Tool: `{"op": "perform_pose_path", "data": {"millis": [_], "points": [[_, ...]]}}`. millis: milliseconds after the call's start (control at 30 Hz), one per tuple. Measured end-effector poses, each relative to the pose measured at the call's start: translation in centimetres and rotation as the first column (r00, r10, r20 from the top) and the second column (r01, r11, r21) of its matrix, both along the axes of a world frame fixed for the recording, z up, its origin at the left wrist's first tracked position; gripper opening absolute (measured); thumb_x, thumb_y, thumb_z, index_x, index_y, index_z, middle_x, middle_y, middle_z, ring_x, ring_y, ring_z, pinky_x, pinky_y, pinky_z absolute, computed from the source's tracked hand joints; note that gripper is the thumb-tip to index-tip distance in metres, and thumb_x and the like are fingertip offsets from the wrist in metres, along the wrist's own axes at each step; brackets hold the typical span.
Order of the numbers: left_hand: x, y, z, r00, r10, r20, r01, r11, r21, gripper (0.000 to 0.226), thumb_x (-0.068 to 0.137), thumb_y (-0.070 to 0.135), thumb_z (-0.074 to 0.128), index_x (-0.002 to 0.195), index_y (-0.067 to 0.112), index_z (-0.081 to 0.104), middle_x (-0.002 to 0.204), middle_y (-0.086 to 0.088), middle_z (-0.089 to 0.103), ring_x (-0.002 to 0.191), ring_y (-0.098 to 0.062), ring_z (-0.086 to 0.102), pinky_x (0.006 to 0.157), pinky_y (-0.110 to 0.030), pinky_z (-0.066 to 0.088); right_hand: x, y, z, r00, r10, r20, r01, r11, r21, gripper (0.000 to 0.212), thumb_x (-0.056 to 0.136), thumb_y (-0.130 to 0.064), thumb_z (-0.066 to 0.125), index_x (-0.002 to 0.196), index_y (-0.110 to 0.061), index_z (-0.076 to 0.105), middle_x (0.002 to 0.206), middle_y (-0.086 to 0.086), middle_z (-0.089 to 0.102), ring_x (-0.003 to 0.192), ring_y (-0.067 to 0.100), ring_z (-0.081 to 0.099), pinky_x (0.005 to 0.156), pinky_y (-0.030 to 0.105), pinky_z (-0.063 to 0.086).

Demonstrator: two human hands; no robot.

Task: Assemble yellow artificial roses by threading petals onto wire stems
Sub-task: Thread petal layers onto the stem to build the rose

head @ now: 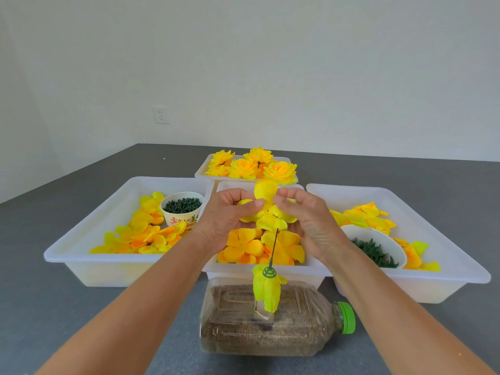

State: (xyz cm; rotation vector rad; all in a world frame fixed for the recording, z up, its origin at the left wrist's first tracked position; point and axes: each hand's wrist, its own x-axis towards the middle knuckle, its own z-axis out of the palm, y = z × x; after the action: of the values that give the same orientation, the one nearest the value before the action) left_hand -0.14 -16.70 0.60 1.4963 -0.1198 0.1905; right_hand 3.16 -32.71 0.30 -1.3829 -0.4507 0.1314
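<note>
Yellow petals (266,209) sit pinched between our hands above the middle tray (311,267): left hand (227,215) and right hand (311,220) both curl fingers and thumb around the layer, centred over the tip of the green stem (273,246). That stem stands in a brown-filled bottle (270,320) lying on its side, with a folded petal (266,289) already hanging near its base. We judge this the threading step; next we must find the petals' centre hole and slide them straight down without bending the wire.
</note>
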Motion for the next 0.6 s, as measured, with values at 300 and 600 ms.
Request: {"op": "perform_pose_path", "data": {"millis": [300, 600], "points": [[-1.5, -0.4, 2.1, 0.999, -0.035, -0.036, 0.029, 0.987, -0.16, 0.027, 0.087, 0.008, 0.058, 0.113, 0.015, 0.061, 0.092, -0.007, 0.068, 0.07, -0.021, 0.064, 0.06, -0.029, 0.055, -1.7, -1.3, 2.1, 0.998, 0.055, -0.02, -0.053, 0.994, 0.092, 0.021, 0.081, -0.01, 0.064, 0.096, -0.024, 0.067, 0.078, 0.0, 0.071, 0.059, 0.015, 0.065, 0.05, 0.023, 0.051], [-2.9, -1.4, 4.2, 0.974, 0.152, 0.171, -0.145, 0.988, -0.05, 0.033, 0.083, 0.002, 0.063, 0.104, 0.027, 0.06, 0.074, -0.004, 0.066, 0.063, -0.013, 0.064, 0.067, -0.029, 0.053, -3.3, -1.4, 4.9, 0.991, 0.132, -0.001, -0.131, 0.986, 0.107, 0.044, 0.06, -0.011, 0.074, 0.101, -0.021, 0.064, 0.084, 0.003, 0.071, 0.066, 0.017, 0.068, 0.053, 0.024, 0.053]]}}
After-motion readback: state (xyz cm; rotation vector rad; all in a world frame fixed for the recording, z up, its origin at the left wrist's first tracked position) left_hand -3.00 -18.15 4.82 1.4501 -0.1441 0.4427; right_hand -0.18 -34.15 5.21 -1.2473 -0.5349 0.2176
